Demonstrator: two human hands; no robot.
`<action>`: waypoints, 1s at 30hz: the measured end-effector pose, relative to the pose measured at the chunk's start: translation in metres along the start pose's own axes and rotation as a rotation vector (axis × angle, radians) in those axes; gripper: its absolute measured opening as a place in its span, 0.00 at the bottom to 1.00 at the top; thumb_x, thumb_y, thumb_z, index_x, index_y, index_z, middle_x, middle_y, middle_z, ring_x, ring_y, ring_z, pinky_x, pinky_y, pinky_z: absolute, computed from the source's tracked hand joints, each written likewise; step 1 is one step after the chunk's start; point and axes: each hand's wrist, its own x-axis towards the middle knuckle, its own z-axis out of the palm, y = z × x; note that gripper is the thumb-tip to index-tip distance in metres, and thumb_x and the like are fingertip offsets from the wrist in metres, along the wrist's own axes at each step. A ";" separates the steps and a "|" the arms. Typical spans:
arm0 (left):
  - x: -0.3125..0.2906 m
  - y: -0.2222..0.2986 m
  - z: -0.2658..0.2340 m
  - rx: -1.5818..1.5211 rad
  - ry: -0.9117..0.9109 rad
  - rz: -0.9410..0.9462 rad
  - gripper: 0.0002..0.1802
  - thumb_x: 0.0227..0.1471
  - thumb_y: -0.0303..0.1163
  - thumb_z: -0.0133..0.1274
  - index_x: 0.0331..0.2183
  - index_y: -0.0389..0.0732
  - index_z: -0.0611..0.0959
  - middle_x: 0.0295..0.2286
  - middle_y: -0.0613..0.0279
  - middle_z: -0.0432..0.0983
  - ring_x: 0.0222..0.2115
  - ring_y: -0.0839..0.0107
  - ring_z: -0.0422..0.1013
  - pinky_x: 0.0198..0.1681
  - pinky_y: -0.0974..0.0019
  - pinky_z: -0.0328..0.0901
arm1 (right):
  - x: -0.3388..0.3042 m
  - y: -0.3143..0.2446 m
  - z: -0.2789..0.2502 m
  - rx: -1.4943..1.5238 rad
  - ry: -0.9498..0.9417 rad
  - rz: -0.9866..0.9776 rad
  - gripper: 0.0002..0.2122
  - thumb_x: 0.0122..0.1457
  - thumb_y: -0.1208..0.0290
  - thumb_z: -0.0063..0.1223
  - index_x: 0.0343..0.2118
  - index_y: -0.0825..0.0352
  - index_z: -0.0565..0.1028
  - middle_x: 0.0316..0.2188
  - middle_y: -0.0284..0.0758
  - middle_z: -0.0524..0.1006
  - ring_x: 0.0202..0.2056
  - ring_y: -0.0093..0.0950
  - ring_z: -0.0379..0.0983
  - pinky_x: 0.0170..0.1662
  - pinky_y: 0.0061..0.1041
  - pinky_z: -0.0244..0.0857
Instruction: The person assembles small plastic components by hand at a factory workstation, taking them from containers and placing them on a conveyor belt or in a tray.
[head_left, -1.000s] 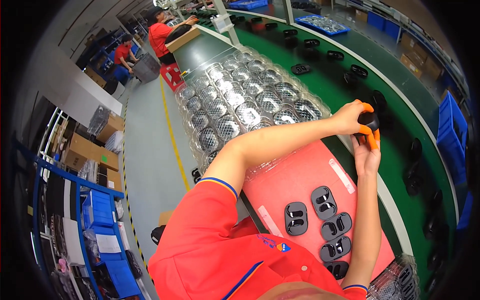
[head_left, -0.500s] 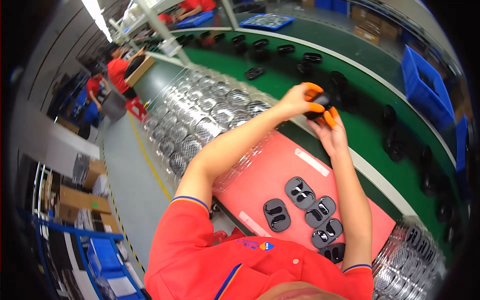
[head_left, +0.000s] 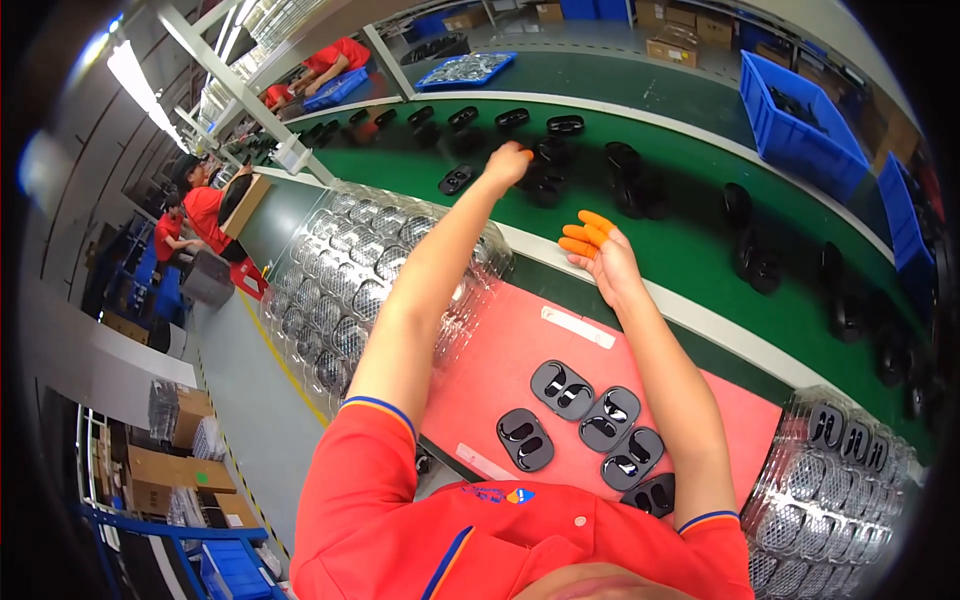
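My left hand (head_left: 509, 165) reaches out over the green conveyor belt (head_left: 690, 250), an orange finger cot showing at one fingertip. Right beside its fingers sit dark cases (head_left: 545, 187); whether it grips one is hidden. Nothing is in my right hand (head_left: 608, 262), which hovers at the belt's near edge with its orange-capped fingers stretched out. Below my right forearm, on the pink mat (head_left: 480, 375), lie several grey rounded pieces with glossy black insets, among them one piece (head_left: 525, 440) set apart to the left. A flat black piece (head_left: 456, 180) rests on the belt left of my left hand.
Stacked clear plastic trays (head_left: 350, 270) flank the mat on the left, and more trays (head_left: 815, 500) on the right. Black cases line the belt. Beyond it stand a blue crate (head_left: 800, 115) and a shallow blue tray (head_left: 466, 70). Other people in red work at the far left.
My hands have moved apart from the black case they held together. The left went outward and left over the belt; the right now has empty, extended fingers. The view has shifted.
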 end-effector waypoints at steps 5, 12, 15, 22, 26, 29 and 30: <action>-0.012 0.016 0.025 -0.136 -0.094 -0.034 0.22 0.44 0.30 0.54 0.44 0.34 0.75 0.39 0.45 0.74 0.36 0.55 0.73 0.31 0.58 0.70 | -0.003 0.000 -0.003 -0.082 -0.028 0.037 0.13 0.62 0.74 0.37 0.48 0.69 0.67 0.40 0.43 0.75 0.39 0.33 0.75 0.36 0.26 0.69; -0.039 0.020 -0.038 0.459 -0.019 0.303 0.31 0.44 0.43 0.57 0.49 0.41 0.72 0.50 0.46 0.64 0.49 0.51 0.65 0.52 0.58 0.61 | -0.006 -0.004 -0.001 -0.134 -0.021 0.031 0.13 0.62 0.75 0.36 0.47 0.69 0.68 0.39 0.42 0.75 0.39 0.32 0.75 0.36 0.25 0.69; -0.058 0.004 -0.093 0.645 0.001 0.210 0.30 0.45 0.45 0.57 0.50 0.43 0.73 0.50 0.46 0.64 0.49 0.51 0.65 0.52 0.58 0.61 | -0.005 -0.004 0.002 -0.176 -0.022 0.043 0.13 0.62 0.75 0.35 0.46 0.70 0.68 0.39 0.42 0.75 0.39 0.33 0.75 0.36 0.25 0.69; -0.120 -0.074 -0.219 0.539 -0.045 0.152 0.28 0.47 0.43 0.55 0.48 0.37 0.74 0.48 0.48 0.68 0.49 0.56 0.65 0.52 0.60 0.59 | 0.000 -0.002 -0.002 -0.176 -0.027 0.021 0.13 0.61 0.76 0.34 0.46 0.70 0.68 0.39 0.41 0.75 0.39 0.32 0.75 0.36 0.23 0.69; -0.207 -0.110 -0.276 0.693 -0.123 -0.010 0.24 0.49 0.40 0.54 0.47 0.38 0.74 0.47 0.48 0.69 0.50 0.55 0.64 0.52 0.60 0.59 | -0.003 0.000 0.000 -0.197 -0.037 0.036 0.14 0.61 0.78 0.30 0.47 0.70 0.67 0.39 0.41 0.75 0.39 0.31 0.75 0.37 0.23 0.69; -0.288 -0.122 -0.302 0.741 -0.002 0.012 0.17 0.48 0.29 0.52 0.43 0.39 0.77 0.42 0.49 0.73 0.44 0.55 0.69 0.48 0.60 0.62 | -0.003 0.002 0.001 -0.203 -0.038 0.047 0.15 0.60 0.79 0.28 0.48 0.69 0.67 0.39 0.41 0.75 0.38 0.31 0.75 0.38 0.23 0.69; -0.316 -0.115 -0.305 0.748 0.026 0.021 0.16 0.47 0.26 0.51 0.41 0.39 0.79 0.40 0.50 0.74 0.42 0.55 0.70 0.47 0.60 0.64 | -0.004 0.002 0.002 -0.195 -0.036 0.047 0.15 0.60 0.79 0.28 0.48 0.69 0.67 0.39 0.41 0.75 0.38 0.31 0.75 0.38 0.23 0.69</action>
